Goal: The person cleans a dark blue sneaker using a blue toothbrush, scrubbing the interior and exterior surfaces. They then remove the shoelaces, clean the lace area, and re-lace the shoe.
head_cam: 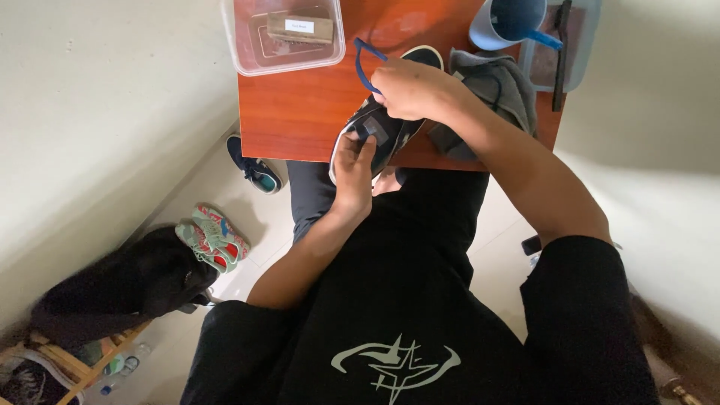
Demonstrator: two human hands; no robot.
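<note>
A dark sneaker with a white sole [386,124] lies on the front edge of a small reddish wooden table [300,112]. My left hand [354,169] grips the shoe's heel end and steadies it. Above the shoe, my right hand [409,86] is closed on a blue shoelace [362,64], which loops up from my fingers toward the far side of the table.
A clear plastic box [283,34] with a brush inside stands at the table's back left. A grey cloth [499,82], a blue mug [514,22] and a tray [570,45] sit at the right. On the floor lie a dark shoe [255,169] and patterned green-red shoes [214,236].
</note>
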